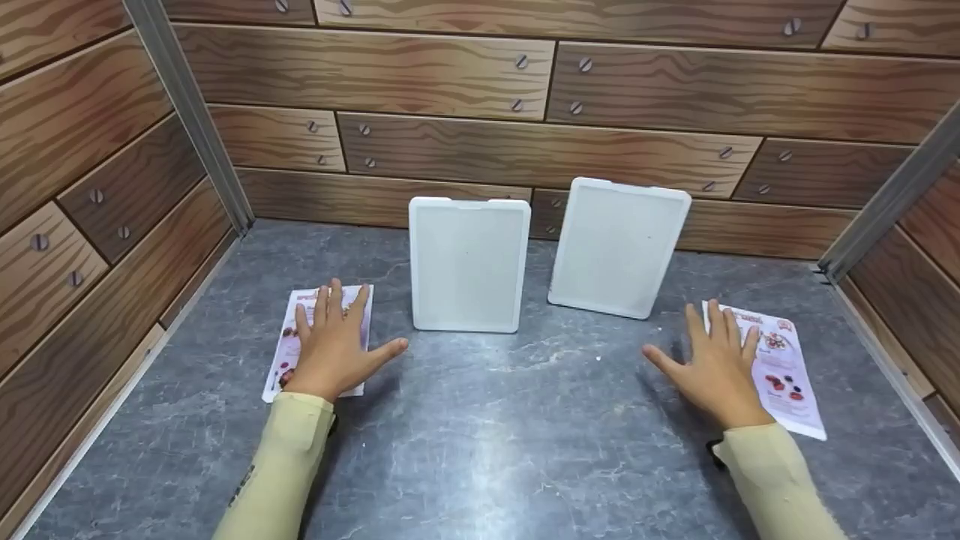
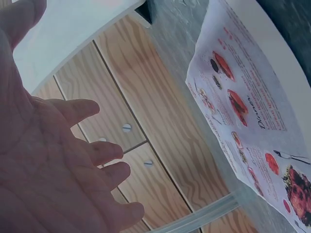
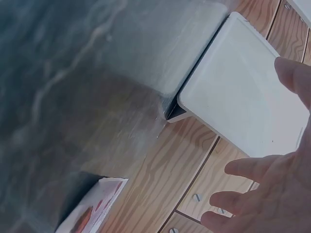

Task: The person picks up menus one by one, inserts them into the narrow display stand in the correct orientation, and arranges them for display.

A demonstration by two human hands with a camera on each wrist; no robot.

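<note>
My left hand is spread over a printed menu sheet at the left, its thumb pointing toward the middle. In the left wrist view the palm faces the camera with nothing in it, and the sheet shows food pictures. Spread likewise, my right hand is beside and partly over a second printed sheet at the right. Two white rectangular panels stand upright behind the hands: a left panel and a right panel, which is turned at an angle. Whether either hand touches its sheet I cannot tell.
A grey marbled tabletop lies under everything. Wood-patterned walls enclose it at the back and both sides, with metal corner posts at left and right. In the right wrist view, the panel has a support behind it.
</note>
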